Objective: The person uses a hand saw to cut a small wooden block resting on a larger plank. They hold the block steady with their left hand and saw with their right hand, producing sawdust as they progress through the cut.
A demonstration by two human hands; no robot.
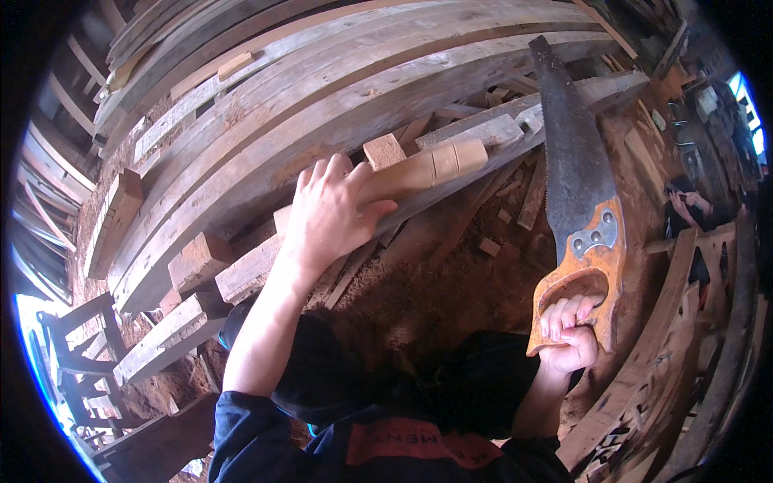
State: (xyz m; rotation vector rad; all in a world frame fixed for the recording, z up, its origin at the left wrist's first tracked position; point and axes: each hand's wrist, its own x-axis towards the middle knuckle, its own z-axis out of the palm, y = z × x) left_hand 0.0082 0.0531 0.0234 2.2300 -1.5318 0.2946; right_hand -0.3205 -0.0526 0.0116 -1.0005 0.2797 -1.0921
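Note:
My right hand [570, 328] is closed round the orange-brown wooden handle of a handsaw [578, 145]. The dark, wide blade points up and away, its toothed edge facing left, and stands apart from the wood. My left hand [328, 201] grips a short light-brown wooden block [419, 175] from above, fingers over the far side and thumb on the near side. Lines run across the block near its right end. It lies along a grey timber beam [503, 133], and part of it is hidden under my hand. A small wood offcut [384, 151] sits just beyond my fingers.
Long grey beams [322, 105] lie side by side across the far side. Timber ends [200, 262] jut out at the left. Reddish dirt ground [435, 282] with scraps lies below. Stacked planks [644, 378] line the right, where another person's hands [684, 205] show.

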